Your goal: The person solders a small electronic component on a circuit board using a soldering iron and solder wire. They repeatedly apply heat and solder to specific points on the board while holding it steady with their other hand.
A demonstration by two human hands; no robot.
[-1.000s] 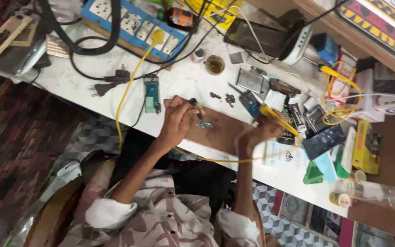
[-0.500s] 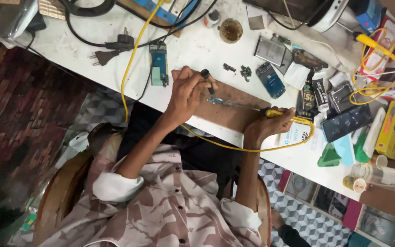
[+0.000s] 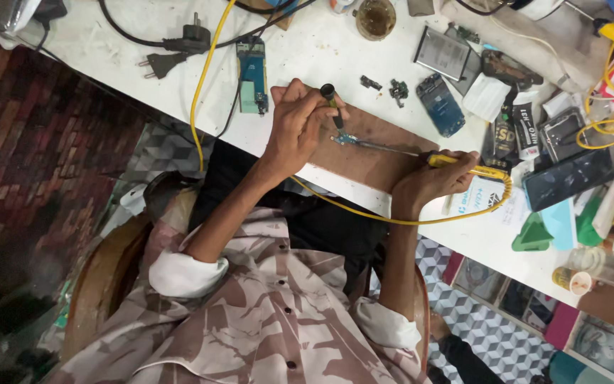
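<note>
White and cluttered, the workbench [image 3: 321,57] runs across the top of my view, with a brown wooden board [image 3: 371,153] lying at its near edge as the working surface. On that board sits a small blue circuit board [image 3: 345,139]. My left hand [image 3: 296,128] rests on the wooden board's left end, closed around a thin dark-tipped tool [image 3: 330,103] whose point comes down at the circuit board. My right hand [image 3: 428,181], at the board's right end, is clamped on a yellow-handled soldering iron [image 3: 456,162]; its metal shaft reaches left across the board to the same little piece. The iron's yellow cable [image 3: 204,85] loops under my wrists and back up over the bench left of the board. I judge the risk lies there: a tug on that cable could drag the tip off the joint, and the unclamped circuit board could skate. Beyond the board lie a blue phone part [image 3: 440,105] and two black plugs [image 3: 175,53].
</note>
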